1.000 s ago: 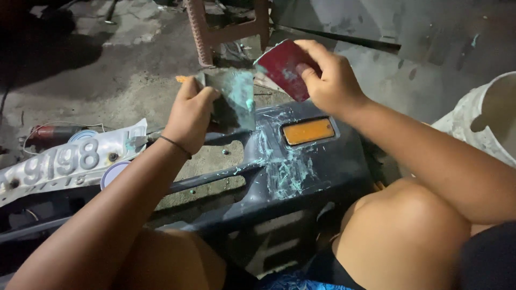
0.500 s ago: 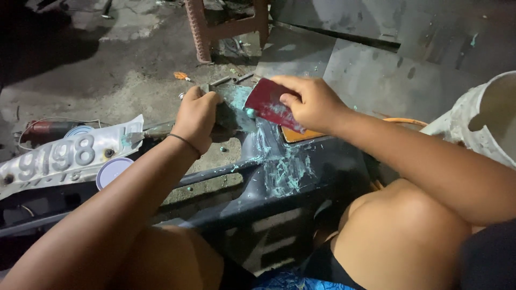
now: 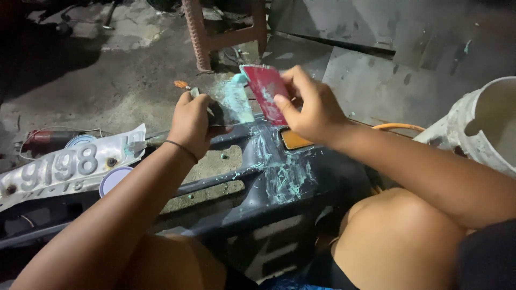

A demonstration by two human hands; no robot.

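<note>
Two hands work above a dark panel [image 3: 301, 177]; its lower edge is hard to make out. The left hand [image 3: 192, 124] grips a putty-smeared board [image 3: 234, 102]; right hand [image 3: 314, 107] fingers pinch a red spreader [image 3: 264, 91] touching it.

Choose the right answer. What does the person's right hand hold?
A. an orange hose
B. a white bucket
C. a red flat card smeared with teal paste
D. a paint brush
C: the right hand pinches a red flat card streaked with teal paste.
</note>
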